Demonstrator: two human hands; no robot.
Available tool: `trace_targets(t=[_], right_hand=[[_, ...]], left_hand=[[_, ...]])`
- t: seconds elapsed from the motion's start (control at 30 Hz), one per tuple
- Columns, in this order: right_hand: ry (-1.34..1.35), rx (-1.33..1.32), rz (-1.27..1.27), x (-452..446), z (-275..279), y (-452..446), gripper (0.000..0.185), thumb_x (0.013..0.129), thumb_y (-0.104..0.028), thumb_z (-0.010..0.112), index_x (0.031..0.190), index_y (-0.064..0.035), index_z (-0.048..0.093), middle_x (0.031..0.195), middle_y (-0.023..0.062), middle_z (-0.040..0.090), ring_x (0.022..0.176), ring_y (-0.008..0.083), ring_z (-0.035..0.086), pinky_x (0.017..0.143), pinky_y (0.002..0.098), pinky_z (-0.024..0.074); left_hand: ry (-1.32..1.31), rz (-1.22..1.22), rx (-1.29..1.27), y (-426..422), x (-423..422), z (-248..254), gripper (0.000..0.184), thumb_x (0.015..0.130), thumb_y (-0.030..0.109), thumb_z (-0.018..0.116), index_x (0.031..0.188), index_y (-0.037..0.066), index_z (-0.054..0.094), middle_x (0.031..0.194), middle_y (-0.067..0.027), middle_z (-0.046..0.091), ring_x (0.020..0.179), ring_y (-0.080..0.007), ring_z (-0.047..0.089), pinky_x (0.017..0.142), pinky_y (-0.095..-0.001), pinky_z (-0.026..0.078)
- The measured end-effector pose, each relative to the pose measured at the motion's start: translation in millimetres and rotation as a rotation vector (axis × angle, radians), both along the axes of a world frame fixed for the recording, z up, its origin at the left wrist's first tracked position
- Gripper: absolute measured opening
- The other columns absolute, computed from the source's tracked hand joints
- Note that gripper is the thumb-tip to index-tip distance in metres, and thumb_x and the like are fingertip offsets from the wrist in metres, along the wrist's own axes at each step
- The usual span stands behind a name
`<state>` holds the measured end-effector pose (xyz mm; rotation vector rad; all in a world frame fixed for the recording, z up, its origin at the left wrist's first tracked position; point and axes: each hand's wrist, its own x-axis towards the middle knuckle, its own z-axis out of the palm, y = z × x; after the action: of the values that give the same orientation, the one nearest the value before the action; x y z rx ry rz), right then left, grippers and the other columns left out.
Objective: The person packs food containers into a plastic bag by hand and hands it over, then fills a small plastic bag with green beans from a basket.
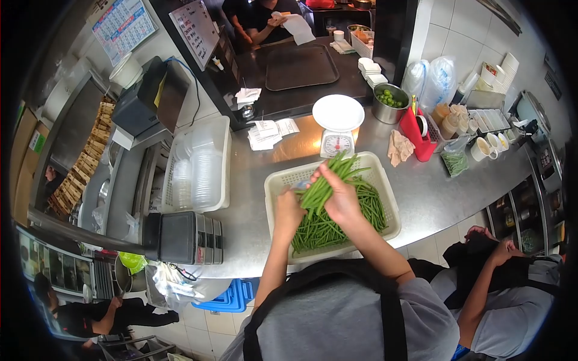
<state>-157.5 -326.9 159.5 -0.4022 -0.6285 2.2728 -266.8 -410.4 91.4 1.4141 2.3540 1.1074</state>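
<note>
A bundle of green beans [320, 191] is gripped in my right hand [341, 197], thumb over the top, above a white plastic basket [392, 207]. My left hand [289, 209] is closed at the left end of the same bundle, its fingertips partly hidden. A small bluish, clear patch shows between the hands; I cannot tell what it is. Many loose green beans [328, 231] lie in the basket under both hands. Just behind the basket stands a white kitchen scale [337, 143] with a round pan on top.
Left of me are a basket of clear plastic containers [201, 174] and a black-lidded box [195, 237]. Paper slips [268, 133], a pot of green limes [390, 99] and a red holder [416, 135] stand behind. A co-worker [512, 301] is close on my right.
</note>
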Motion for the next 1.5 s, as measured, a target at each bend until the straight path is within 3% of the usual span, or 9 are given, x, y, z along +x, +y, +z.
trace_targets(t=[0.27, 0.43, 0.67, 0.9, 1.0, 1.13, 1.2, 1.3, 1.5], right_hand=[[-0.510, 0.967, -0.461, -17, -70, 6, 0.013, 0.083, -0.007, 0.062, 0.088, -0.0035, 0.051, 0.075, 0.0019, 0.055, 0.067, 0.0071, 0.053, 0.057, 0.0222, 0.0410], [-0.697, 1.449, -0.213, -7, -73, 16, 0.025, 0.069, -0.004, 0.066, 0.089, 0.0029, 0.052, 0.083, 0.0220, 0.060, 0.078, 0.0395, 0.059, 0.066, 0.0409, 0.0478], [-1.232, 1.709, 0.399, -16, -79, 23, 0.025, 0.072, -0.012, 0.060, 0.094, 0.0016, 0.056, 0.087, 0.0199, 0.063, 0.085, 0.0384, 0.060, 0.070, 0.0439, 0.0490], [-0.761, 2.014, 0.413, -12, -106, 52, 0.024, 0.076, -0.017, 0.056, 0.094, -0.0012, 0.061, 0.093, 0.0210, 0.063, 0.090, 0.0384, 0.059, 0.079, 0.0460, 0.0452], [-0.884, 1.787, 0.749, 0, -38, 55, 0.030, 0.078, -0.016, 0.056, 0.103, -0.0006, 0.059, 0.102, 0.0227, 0.060, 0.096, 0.0355, 0.057, 0.086, 0.0413, 0.0430], [-0.444, 1.458, 0.195, 53, 17, 69, 0.027, 0.087, -0.019, 0.056, 0.108, -0.0030, 0.061, 0.108, 0.0116, 0.063, 0.100, 0.0222, 0.059, 0.088, 0.0343, 0.0444], [-0.677, 1.293, 0.034, 74, 19, 76, 0.026, 0.086, -0.020, 0.057, 0.104, -0.0024, 0.062, 0.104, 0.0131, 0.064, 0.095, 0.0247, 0.061, 0.084, 0.0351, 0.0472], [-1.560, 1.379, 0.231, 96, -23, 89, 0.034, 0.081, -0.027, 0.063, 0.098, 0.0022, 0.062, 0.092, 0.0182, 0.064, 0.088, 0.0275, 0.063, 0.077, 0.0379, 0.0497], [-1.864, 1.327, 0.227, 93, -103, 49, 0.091, 0.057, -0.046, 0.078, 0.126, -0.0010, 0.041, 0.110, 0.0219, 0.054, 0.102, 0.0362, 0.054, 0.081, 0.0448, 0.0465]], left_hand=[[-0.138, -0.068, 0.115, 10, 8, -2, 0.043, 0.066, -0.006, 0.059, 0.108, -0.003, 0.057, 0.119, -0.0204, 0.051, 0.075, -0.0274, 0.063, 0.063, -0.0328, 0.050], [-0.453, -0.048, 0.047, 0, -3, 29, 0.047, 0.065, -0.007, 0.057, 0.113, -0.005, 0.054, 0.125, -0.0183, 0.049, 0.077, -0.0313, 0.064, 0.061, -0.0314, 0.052], [0.014, -0.165, 0.140, 1, 19, 17, 0.048, 0.066, -0.011, 0.050, 0.114, -0.009, 0.053, 0.128, -0.0136, 0.049, 0.066, -0.0195, 0.064, 0.056, -0.0267, 0.052], [-0.013, -0.360, 0.207, 5, 57, 44, 0.056, 0.069, -0.013, 0.048, 0.124, -0.001, 0.049, 0.130, -0.0155, 0.047, 0.072, -0.0192, 0.064, 0.054, -0.0272, 0.052], [-0.293, -0.168, 0.186, 8, 34, 54, 0.060, 0.068, -0.016, 0.045, 0.126, 0.001, 0.048, 0.131, -0.0162, 0.046, 0.057, -0.0118, 0.059, 0.049, -0.0234, 0.049], [-0.411, -0.106, 0.351, 3, -10, 46, 0.056, 0.072, -0.013, 0.045, 0.127, -0.002, 0.045, 0.131, -0.0192, 0.044, 0.059, -0.0146, 0.062, 0.046, -0.0225, 0.049], [-0.339, 0.046, 0.244, 1, -26, 41, 0.053, 0.074, -0.008, 0.050, 0.127, 0.000, 0.046, 0.134, -0.0194, 0.041, 0.079, -0.0221, 0.064, 0.062, -0.0286, 0.053], [0.435, 0.238, 0.214, 2, -25, 25, 0.050, 0.076, 0.000, 0.058, 0.124, 0.006, 0.051, 0.136, -0.0196, 0.035, 0.109, -0.0321, 0.051, 0.086, -0.0407, 0.046], [0.524, 0.090, 0.237, 22, 26, 33, 0.043, 0.072, 0.005, 0.065, 0.115, 0.011, 0.058, 0.131, -0.0199, 0.037, 0.119, -0.0388, 0.036, 0.098, -0.0495, 0.032]])
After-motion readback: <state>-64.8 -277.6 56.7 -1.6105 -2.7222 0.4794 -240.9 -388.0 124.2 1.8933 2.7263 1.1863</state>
